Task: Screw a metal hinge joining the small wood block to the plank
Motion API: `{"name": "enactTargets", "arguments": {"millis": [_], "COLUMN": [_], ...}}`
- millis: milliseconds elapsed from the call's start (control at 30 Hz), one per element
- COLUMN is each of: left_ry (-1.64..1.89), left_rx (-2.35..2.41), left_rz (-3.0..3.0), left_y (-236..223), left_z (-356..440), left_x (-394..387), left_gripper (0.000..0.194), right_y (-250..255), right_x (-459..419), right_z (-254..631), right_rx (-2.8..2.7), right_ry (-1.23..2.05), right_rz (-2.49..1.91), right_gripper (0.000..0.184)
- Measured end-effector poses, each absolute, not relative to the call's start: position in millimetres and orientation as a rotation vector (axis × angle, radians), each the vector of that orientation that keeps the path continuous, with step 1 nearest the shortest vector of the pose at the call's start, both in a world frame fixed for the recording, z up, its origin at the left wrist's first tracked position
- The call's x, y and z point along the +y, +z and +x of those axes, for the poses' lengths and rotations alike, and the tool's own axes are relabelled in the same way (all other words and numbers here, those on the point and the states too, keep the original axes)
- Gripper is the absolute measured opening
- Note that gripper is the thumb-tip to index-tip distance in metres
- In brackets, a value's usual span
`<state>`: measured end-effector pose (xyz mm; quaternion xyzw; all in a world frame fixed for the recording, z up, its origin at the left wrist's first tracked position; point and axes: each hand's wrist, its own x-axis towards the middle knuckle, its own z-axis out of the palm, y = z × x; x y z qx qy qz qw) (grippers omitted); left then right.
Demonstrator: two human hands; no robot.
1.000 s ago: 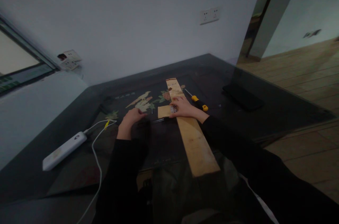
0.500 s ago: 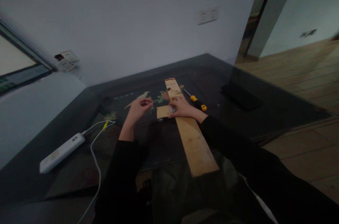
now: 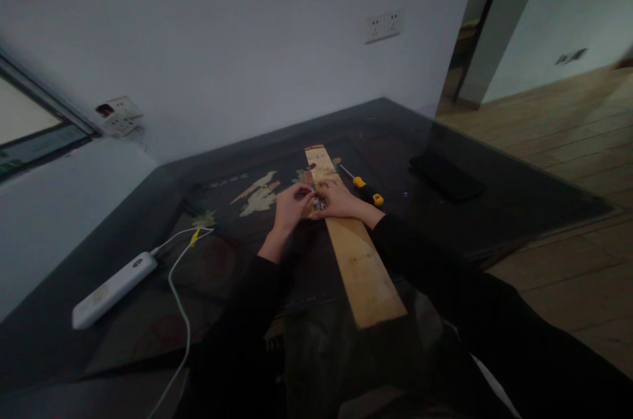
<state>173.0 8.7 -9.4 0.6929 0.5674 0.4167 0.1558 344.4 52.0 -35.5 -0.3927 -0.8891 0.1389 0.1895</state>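
A long pale wooden plank (image 3: 363,267) lies on the dark glass table (image 3: 494,208), running away from me. My right hand (image 3: 341,202) rests across the plank, its fingers pressed on a small metal hinge (image 3: 316,202) at the plank's left edge. My left hand (image 3: 291,208) meets it from the left, its fingers pinched together at the hinge. What they pinch is too small to make out. This hand mostly covers the small wooden block beside the plank.
A yellow-and-black screwdriver (image 3: 366,191) lies just right of the plank. A white power bank (image 3: 113,288) with a white cable (image 3: 178,287) sits at the left. A flat black object (image 3: 448,178) lies at the right, near the table edge. Wall sockets (image 3: 384,26) are behind.
My left hand rose from the table with its fingers pinched and moved right to the hinge, covering the small block. My right hand stayed on the plank.
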Motion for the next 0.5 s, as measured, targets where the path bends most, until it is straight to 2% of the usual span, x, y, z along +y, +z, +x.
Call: {"name": "enactTargets", "arguments": {"millis": [500], "left_ry": [1.042], "left_rx": [1.761], "left_rz": [1.995], "left_y": [-16.6], "left_z": [176.0], "left_x": [9.3], "left_gripper": [0.006], "right_y": [-36.4], "right_x": [49.7], "right_z": [343.2], "right_rx": [-2.496], "right_ry": [0.368], "right_rz": [-1.123], "right_gripper": [0.074]}}
